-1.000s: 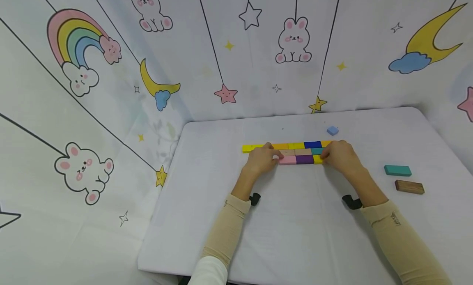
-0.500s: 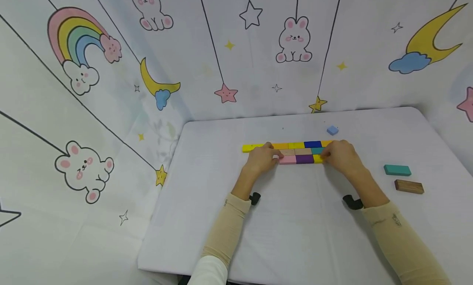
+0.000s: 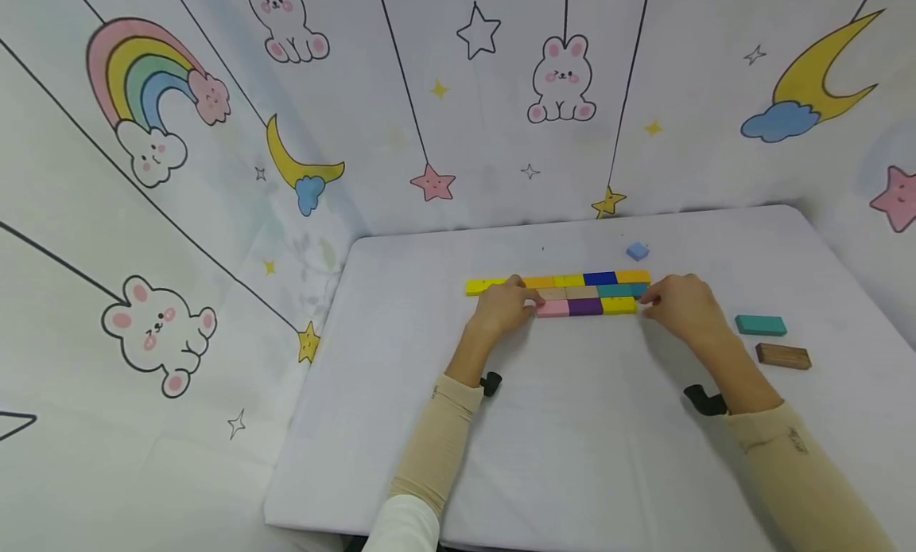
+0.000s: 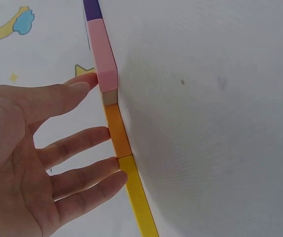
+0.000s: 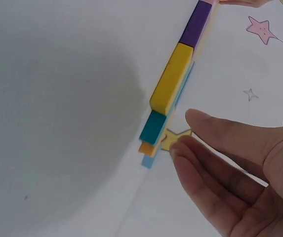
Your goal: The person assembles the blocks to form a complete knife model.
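Observation:
Coloured wooden blocks lie end to end in three adjoining rows. The front row has a pink block (image 3: 553, 309), a purple block (image 3: 585, 307) and a yellow block (image 3: 619, 305). My left hand (image 3: 504, 307) rests at the rows' left part, its thumb and index finger at the pink block's end. In the left wrist view, its other fingers stretch to an orange block (image 4: 117, 129) and a long yellow block behind. My right hand (image 3: 683, 307) is just off the rows' right end, thumb and fingers apart and holding nothing. Beside it, a teal block (image 5: 153, 127) sticks out past the front yellow one.
A loose green-teal block (image 3: 761, 325) and a brown wood-grain block (image 3: 783, 356) lie to the right of the right hand. A small light blue block (image 3: 638, 251) sits behind the rows. A patterned cloth (image 3: 494, 138) hangs along the table's back edge.
My right hand has let go of the front yellow block and moved right, uncovering the right ends of the rows. The left hand stays in place. The head view has shifted slightly.

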`<state>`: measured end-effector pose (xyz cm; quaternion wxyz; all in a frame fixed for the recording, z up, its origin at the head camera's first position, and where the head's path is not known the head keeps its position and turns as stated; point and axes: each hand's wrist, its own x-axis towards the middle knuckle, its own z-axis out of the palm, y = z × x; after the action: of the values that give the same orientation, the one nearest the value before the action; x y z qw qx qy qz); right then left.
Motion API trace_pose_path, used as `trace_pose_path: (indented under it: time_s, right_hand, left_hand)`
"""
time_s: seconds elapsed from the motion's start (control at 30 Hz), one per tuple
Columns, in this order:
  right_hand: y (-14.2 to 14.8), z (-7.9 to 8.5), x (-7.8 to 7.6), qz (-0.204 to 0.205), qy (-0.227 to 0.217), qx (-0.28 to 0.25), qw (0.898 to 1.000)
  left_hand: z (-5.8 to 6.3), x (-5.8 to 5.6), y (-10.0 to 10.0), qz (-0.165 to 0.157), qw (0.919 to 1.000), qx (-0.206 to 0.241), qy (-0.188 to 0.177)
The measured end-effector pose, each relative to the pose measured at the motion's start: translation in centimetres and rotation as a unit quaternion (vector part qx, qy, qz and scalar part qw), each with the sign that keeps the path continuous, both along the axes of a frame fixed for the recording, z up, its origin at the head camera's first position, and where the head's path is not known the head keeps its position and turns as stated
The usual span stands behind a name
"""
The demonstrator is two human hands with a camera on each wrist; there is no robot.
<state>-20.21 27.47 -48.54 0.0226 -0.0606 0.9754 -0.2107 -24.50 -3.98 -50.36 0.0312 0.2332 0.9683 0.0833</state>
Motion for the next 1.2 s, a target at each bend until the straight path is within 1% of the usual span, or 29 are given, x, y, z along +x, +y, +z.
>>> trace_pose_path:
  time_s: [0.23,0.43,0.53,0.77,0.9,1.07,1.2]
  right_hand:
    - [2.0,0.5,1.6,-0.016,0.009,0.007,1.0]
    - [4.5,0.3,2.7,-0.025,0.029,0.022,0.999]
    - [5.7,0.3,3.1,-0.031,0.028,0.027,0.999]
    - [8.4,0.3,4.7,-0.042,0.004,0.032,0.999]
    - [9.7,0.3,5.6,-0.056,-0.011,0.039,0.998]
    - [11.3,0.3,6.7,-0.073,-0.04,0.051,0.995]
    - [12.4,0.1,7.4,-0.09,-0.042,0.058,0.993]
  left_hand:
    - [0.0,0.1,0.2,-0.002,1.0,0.003,-0.005]
    - [0.1,0.0,0.3,0.0,1.0,-0.001,-0.006]
    - [0.1,0.0,0.3,0.003,1.0,-0.002,-0.008]
    - [-0.3,0.0,0.1,0.0,1.0,-0.002,-0.006]
    - [-0.4,-0.1,0.1,-0.001,1.0,0.0,-0.002]
    - [-0.4,-0.1,0.1,0.0,1.0,-0.001,-0.003]
    - [-0.2,0.0,0.0,0.004,1.0,-0.001,-0.004]
